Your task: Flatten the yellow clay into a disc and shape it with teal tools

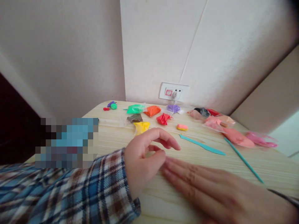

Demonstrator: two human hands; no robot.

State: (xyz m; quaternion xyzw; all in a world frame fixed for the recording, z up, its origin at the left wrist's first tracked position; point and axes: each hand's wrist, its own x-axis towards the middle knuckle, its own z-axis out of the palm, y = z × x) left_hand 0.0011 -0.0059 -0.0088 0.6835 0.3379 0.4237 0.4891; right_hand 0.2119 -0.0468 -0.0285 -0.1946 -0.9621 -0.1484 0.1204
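My left hand (146,160), in a plaid cuff, rests over the table with its fingers loosely curved and apart from the thumb. Nothing shows between them. Flat and palm down, my right hand (210,189) stretches its fingers together toward my left thumb tip; it is a little blurred, and whatever lies under its palm is hidden. Beyond the hands lie a flat blue clay knife (202,145) and a small pink and yellow clay piece (182,127). A thin teal stick (244,160) slants beside my right wrist. Just past my left hand is a yellow clay packet (141,127).
Green (135,109), orange (152,110), red (163,119) and purple clay packets (173,108) line the back of the wooden table (161,202). Several pink bags (238,137) lie right. Small clay balls (113,106) sit far left. A wall socket (174,91) holds a plug.
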